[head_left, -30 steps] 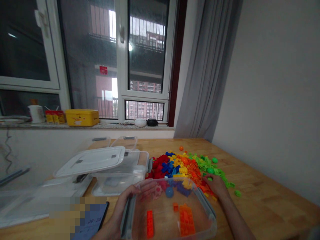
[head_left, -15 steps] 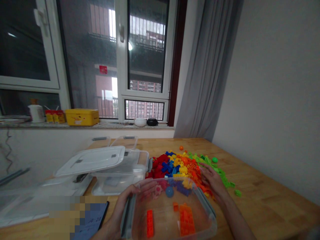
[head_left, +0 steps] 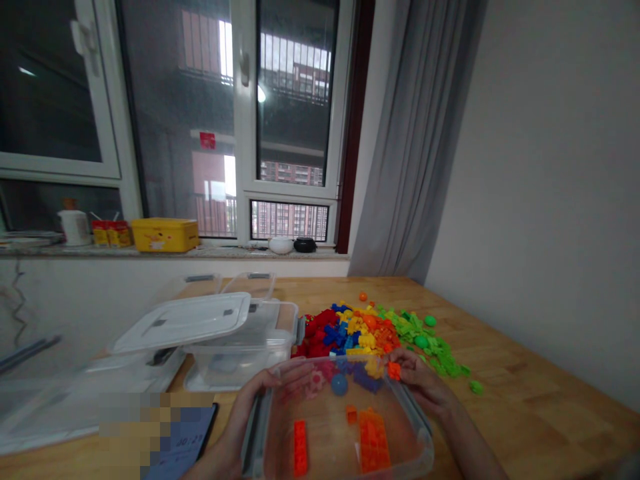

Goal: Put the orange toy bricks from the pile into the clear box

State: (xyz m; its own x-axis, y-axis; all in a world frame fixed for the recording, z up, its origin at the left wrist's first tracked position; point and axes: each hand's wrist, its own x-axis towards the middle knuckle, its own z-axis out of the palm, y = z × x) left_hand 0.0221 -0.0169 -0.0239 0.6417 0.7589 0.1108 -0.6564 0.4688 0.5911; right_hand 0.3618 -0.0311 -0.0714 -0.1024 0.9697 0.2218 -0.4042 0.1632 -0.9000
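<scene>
A clear plastic box (head_left: 327, 433) with grey side clips sits in front of me, its left side held by my left hand (head_left: 257, 393). Inside lie a long orange brick (head_left: 300, 447), a wide orange block (head_left: 374, 440) and a small orange piece (head_left: 351, 414). At the box's far right corner, my right hand (head_left: 420, 380) pinches an orange toy brick (head_left: 394, 371). A pink flower piece (head_left: 316, 381) and a blue ball (head_left: 339, 383) show through the clear plastic. Just beyond is a pile of toy pieces grouped by colour, with orange ones (head_left: 385, 333) nearest my right hand.
Green pieces (head_left: 443, 353) spread at the pile's right, red ones (head_left: 320, 333) at its left. Clear boxes (head_left: 225, 367) and a lid (head_left: 185, 320) are stacked on the left. A phone (head_left: 185, 437) lies on the table (head_left: 525, 373). A yellow box (head_left: 165, 235) stands on the windowsill.
My right hand has come back from the orange pieces in the pile to the box's far right corner, now with an orange brick in its fingers. My left hand and the box stay put.
</scene>
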